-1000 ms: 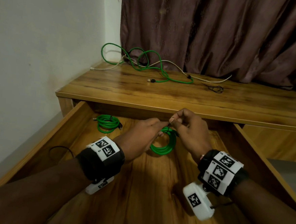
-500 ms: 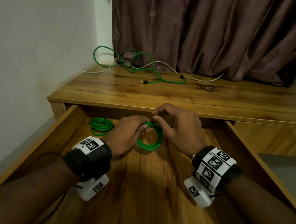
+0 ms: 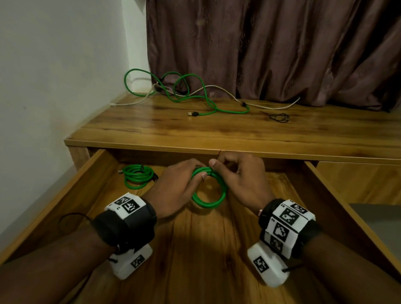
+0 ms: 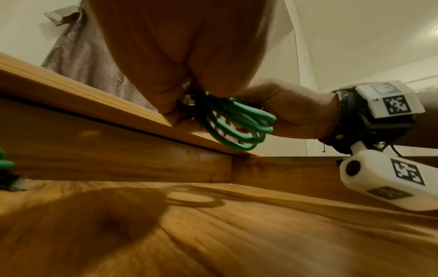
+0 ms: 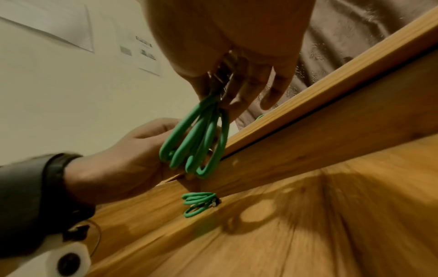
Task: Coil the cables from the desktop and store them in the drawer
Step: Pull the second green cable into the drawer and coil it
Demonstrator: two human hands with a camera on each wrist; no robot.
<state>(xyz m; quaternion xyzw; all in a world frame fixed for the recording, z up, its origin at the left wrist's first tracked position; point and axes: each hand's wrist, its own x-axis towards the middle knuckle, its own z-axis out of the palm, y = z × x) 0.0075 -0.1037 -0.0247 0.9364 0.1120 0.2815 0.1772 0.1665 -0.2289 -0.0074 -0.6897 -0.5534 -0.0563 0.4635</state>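
Wooden drawer [image 3: 329, 191] stands open below the counter [image 3: 219, 134]. Above its floor, left hand [image 3: 178, 186] and right hand [image 3: 242, 178] pinch the green coil [image 3: 211, 201]. Second coil [image 3: 137, 177] lies left; loose cables [image 3: 187, 89] lie on the counter beyond.

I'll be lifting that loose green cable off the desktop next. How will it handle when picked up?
The loose green cable is probably floppy yet springy, since its loops arch above the desktop. It may drag the white cable crossing it. It is likely light, being thin.

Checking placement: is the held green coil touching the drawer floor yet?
Apart. The left wrist view shows the held coil hanging clear above the drawer floor.
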